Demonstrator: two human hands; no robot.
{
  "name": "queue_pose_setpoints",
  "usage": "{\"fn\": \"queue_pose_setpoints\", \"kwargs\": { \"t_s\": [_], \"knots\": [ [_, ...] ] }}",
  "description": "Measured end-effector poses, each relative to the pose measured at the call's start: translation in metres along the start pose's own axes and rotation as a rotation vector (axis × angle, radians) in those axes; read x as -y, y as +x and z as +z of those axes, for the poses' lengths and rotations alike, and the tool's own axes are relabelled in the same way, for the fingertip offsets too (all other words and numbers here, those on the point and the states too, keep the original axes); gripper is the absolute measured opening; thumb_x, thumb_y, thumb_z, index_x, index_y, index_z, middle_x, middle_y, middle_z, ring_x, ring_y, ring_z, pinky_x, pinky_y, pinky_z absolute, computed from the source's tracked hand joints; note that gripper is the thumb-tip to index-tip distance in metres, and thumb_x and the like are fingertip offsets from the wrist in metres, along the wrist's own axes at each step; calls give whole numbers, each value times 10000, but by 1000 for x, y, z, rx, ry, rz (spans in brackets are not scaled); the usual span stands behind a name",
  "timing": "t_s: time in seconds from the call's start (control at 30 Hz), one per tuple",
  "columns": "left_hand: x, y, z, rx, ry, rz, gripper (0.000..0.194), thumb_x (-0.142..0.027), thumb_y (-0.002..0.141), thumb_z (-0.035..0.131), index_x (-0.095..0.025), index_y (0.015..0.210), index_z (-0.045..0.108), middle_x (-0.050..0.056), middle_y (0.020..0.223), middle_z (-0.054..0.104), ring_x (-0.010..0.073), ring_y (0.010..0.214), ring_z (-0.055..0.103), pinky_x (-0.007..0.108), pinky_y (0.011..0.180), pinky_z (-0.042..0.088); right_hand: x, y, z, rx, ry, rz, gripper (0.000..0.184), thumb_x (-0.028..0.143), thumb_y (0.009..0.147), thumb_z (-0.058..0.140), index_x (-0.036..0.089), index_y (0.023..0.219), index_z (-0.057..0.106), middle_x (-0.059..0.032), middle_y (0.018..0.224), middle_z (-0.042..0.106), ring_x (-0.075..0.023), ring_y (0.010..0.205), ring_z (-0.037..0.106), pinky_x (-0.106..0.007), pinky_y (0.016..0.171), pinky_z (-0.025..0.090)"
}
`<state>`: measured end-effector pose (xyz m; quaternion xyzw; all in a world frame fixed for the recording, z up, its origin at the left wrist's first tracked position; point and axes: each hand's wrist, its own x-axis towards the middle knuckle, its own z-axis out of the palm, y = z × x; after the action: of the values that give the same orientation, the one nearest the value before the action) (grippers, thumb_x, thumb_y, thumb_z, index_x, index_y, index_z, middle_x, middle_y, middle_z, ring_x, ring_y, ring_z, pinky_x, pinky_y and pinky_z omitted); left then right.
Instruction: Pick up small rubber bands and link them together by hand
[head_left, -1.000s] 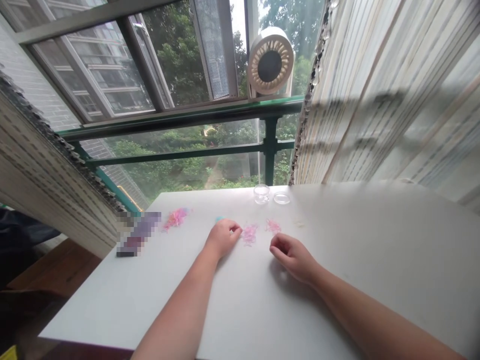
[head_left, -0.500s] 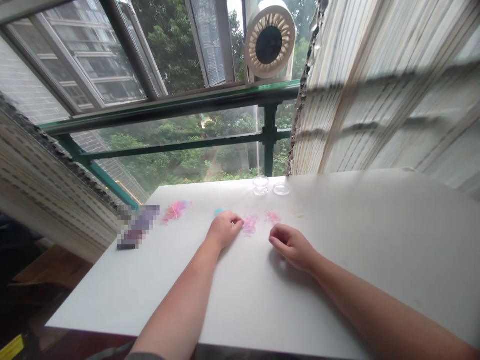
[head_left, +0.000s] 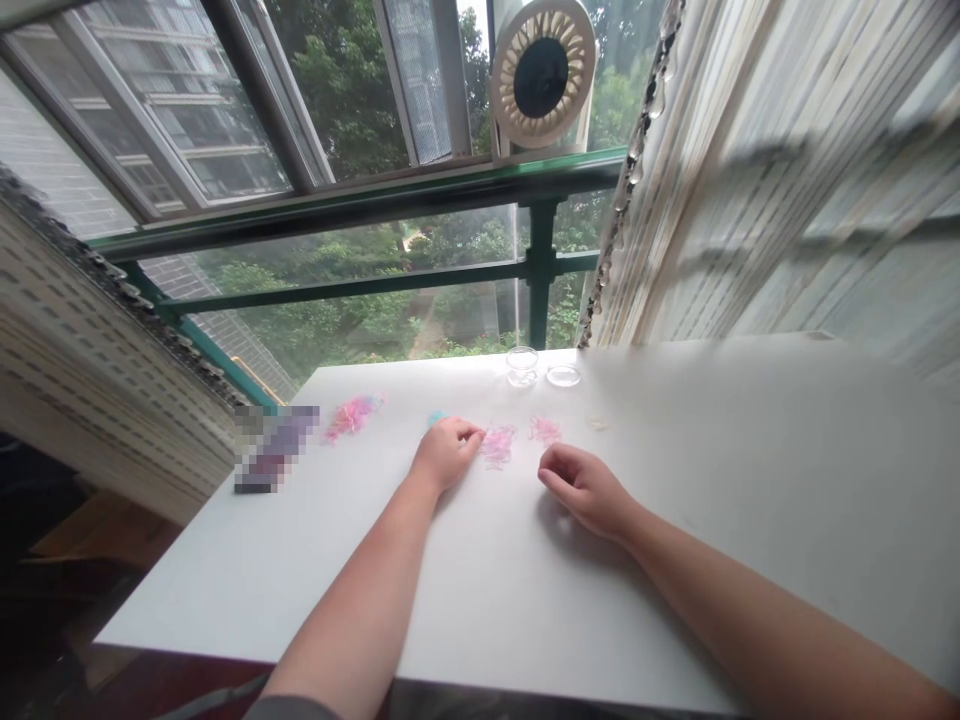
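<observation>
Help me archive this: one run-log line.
left hand: at lilac-pink pile, contact unclear | right hand: near smaller pink pile | clear jar: beside lid

The left hand (head_left: 444, 455) and forearm (head_left: 371, 580) are bare below what seems a grey sleeve (head_left: 292, 709).

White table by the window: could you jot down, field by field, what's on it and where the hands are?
Left hand: beside the lilac-pink pile; whether it holds anything is unclear
Right hand: loosely curled, near the smaller pink pile
Other piles: multicoloured pile, left; blue pile, partly behind left hand; pale pile, right
Far side: clear jar, clear disc to its right
</observation>
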<state>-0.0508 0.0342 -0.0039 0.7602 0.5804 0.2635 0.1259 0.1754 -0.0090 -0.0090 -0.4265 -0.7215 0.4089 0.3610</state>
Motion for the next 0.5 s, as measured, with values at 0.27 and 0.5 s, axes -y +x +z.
{"fn": "queue_pose_setpoints", "kwargs": {
  "t_s": [0.27,0.5],
  "knots": [
    [-1,-2,-1,-56,-58,-27,194,-272,779,494,-205,795,676,28,783,643,156,790,565,269,739,450,-2,-1,0,10,-37,-25,125,255,788,476,184,686,484,27,592,448,-108,547,413,-237,527,351],
    [6,-4,-3,-167,-75,-83,172,-254,766,515,-193,849,652,23,805,641,145,767,569,267,754,460,-8,0,0,40,-68,-37,160,297,800,472,185,687,487,20,593,452,-116,545,410,-242,512,348]
  ]
}}
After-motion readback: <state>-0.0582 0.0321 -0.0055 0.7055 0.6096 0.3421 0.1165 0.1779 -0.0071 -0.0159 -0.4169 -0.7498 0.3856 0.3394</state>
